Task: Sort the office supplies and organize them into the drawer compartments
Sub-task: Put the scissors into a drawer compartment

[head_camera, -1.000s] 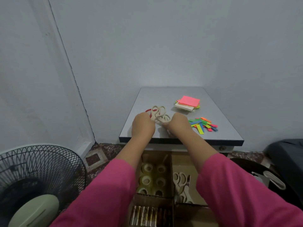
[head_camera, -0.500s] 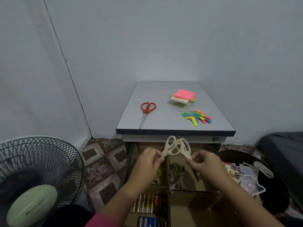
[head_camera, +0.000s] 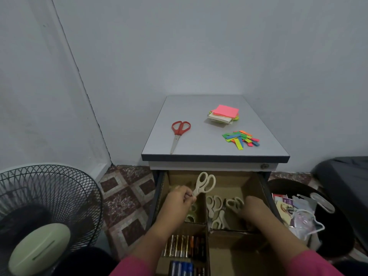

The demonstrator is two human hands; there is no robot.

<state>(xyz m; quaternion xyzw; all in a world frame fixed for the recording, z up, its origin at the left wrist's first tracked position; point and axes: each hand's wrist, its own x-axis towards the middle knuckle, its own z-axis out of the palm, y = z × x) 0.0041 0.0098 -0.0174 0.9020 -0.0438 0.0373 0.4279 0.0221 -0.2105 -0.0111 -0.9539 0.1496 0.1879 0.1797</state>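
**A:** Which step is this?

**B:** Filing the scissors, I'd judge. The left hand (head_camera: 180,203) pinches a pair of cream scissors (head_camera: 204,183) by the blades, handles up, over the open drawer (head_camera: 159,196). The right hand (head_camera: 253,211) is down inside the scissors compartment (head_camera: 249,186), at about four o'clock from the held pair, beside another cream pair (head_camera: 235,204); its fingers are hidden, so I cannot tell whether it grasps anything.

**A:** And next?

**B:** Probably moving the held pair toward three o'clock, over the cardboard divider (head_camera: 206,211), and laying it on the cream pairs already there (head_camera: 214,208) (blades lowered first, I'd say, so the handles don't catch).

**A:** Anything in the way?

**B:** The right forearm takes up much of that compartment. Tape rolls (head_camera: 191,217) sit under the left hand, batteries (head_camera: 183,246) at six o'clock. On the tabletop (head_camera: 199,144), at twelve o'clock, red scissors (head_camera: 178,134), sticky notes (head_camera: 224,114) and coloured strips (head_camera: 242,139) lie unsorted. A fan (head_camera: 39,212) stands off at nine.
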